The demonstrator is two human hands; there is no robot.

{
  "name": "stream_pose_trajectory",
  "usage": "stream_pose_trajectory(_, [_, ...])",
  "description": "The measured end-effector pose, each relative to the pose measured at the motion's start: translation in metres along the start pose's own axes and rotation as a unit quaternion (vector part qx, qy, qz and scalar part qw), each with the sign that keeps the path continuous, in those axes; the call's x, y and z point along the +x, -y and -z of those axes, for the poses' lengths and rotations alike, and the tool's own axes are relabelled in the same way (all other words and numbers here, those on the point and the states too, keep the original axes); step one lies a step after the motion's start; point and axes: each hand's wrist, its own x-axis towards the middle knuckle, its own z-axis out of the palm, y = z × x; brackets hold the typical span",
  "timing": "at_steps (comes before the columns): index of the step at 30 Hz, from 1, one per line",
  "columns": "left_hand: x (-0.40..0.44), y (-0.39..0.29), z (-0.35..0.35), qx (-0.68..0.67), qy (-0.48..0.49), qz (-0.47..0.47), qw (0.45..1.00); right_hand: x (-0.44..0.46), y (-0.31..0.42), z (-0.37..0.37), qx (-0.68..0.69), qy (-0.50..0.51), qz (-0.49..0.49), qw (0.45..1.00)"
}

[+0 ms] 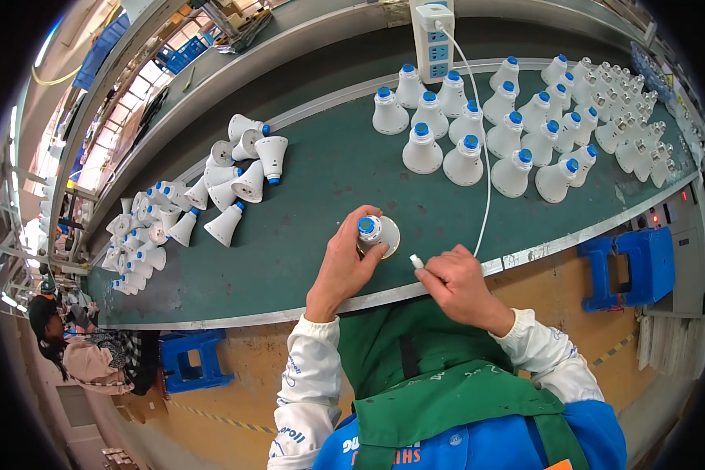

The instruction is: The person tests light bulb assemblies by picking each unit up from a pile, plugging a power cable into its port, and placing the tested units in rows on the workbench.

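Note:
My left hand (pixel 338 265) is wrapped around a white cone-shaped lamp housing with a blue cap (pixel 388 233), near the front edge of the green bench. The cap points up towards me, and part of the body is hidden by my fingers. Just to the right, my right hand (pixel 464 287) pinches a white cable plug (pixel 416 261), its tip pointing at the housing but apart from it. A white cable (pixel 487 188) runs from the adapter (pixel 434 16) on a power strip (pixel 433 52) down to my right hand.
Several upright blue-capped housings (pixel 464 162) stand at the back right, beside others with clear tops (pixel 642 157). More lie in a pile (pixel 145 227) on the left of the bench (pixel 313 180). Blue stools (pixel 642 270) stand below the front edge. A person (pixel 86 352) sits at far left.

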Motion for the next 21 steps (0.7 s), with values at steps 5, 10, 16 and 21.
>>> stream_pose_trajectory(5, [0.000,0.001,-0.001,-0.003,-0.007,0.023,1.000,-0.006,-0.021,0.018,-0.004,-0.055,0.001,0.998])
stream_pose_trajectory(10, [0.001,0.001,0.000,0.012,-0.003,0.019,1.000,-0.006,-0.033,0.028,0.012,-0.092,-0.016,0.996])
stream_pose_trajectory(16, [0.001,0.001,0.001,0.032,0.008,0.011,0.999,-0.007,-0.045,0.027,0.041,-0.098,0.010,0.994])
stream_pose_trajectory(21, [0.003,-0.002,0.008,0.056,0.034,-0.016,0.998,-0.008,-0.049,0.030,0.052,-0.078,0.027,0.995])
